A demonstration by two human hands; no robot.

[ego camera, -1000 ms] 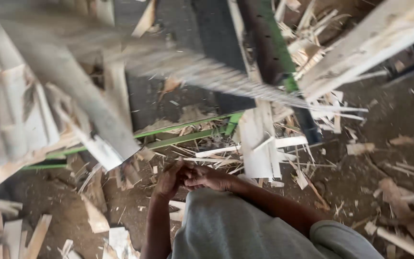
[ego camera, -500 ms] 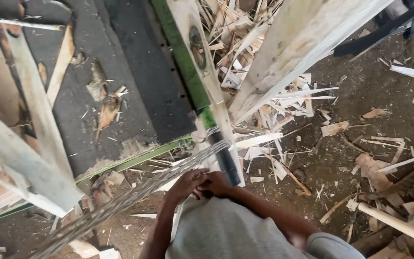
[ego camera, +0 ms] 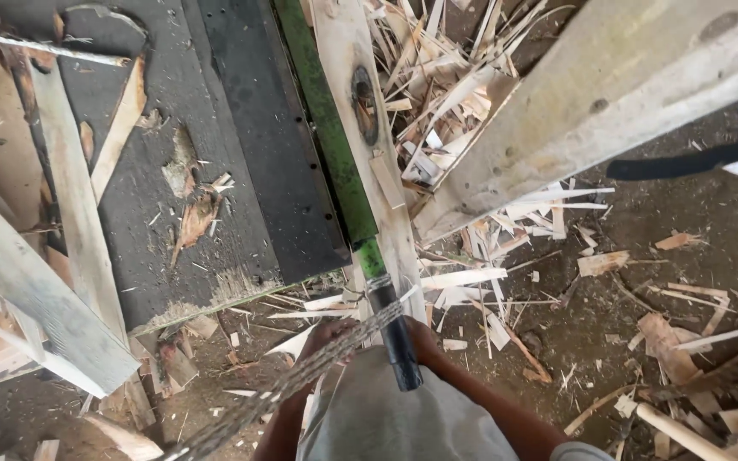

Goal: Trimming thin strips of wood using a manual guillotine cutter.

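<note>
Near: left hand (ego camera: 328, 335) and right hand (ego camera: 424, 340) meet at the near end of the pale knotted wooden plank (ego camera: 359, 51); whether their fingers clamp it cannot be told. Black-gripped green metal lever (ego camera: 399, 354) crosses between them. Beyond: dark tabletop (ego camera: 241, 128), with the plank along its right edge.

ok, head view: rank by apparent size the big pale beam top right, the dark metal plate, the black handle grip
1. Pale beam, though nearness to camera may inflate it
2. Dark metal plate
3. Black handle grip

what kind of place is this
Probably a rough woodworking or sawmill yard. Splintered wood offcuts litter the dirt ground, long planks lie about, and a board rests on a green machine rail in front of the person.
</note>
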